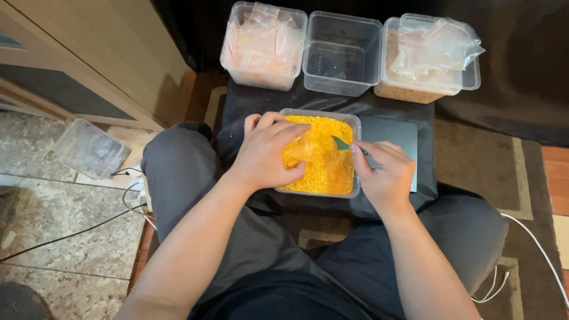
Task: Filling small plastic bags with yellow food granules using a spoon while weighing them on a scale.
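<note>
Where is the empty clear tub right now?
In the head view, the empty clear tub sits top centre, between the bag-filled tub and the grain tub.

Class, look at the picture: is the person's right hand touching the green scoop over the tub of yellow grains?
Touching. The head view shows the right hand pinching the green scoop by its handle, fingertips closed on it, above the tub of yellow grains.

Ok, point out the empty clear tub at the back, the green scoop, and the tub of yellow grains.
empty clear tub (342, 54): head view, its bare floor.
green scoop (341, 143): head view, its blade.
tub of yellow grains (356, 121): head view, far right rim corner.
</note>
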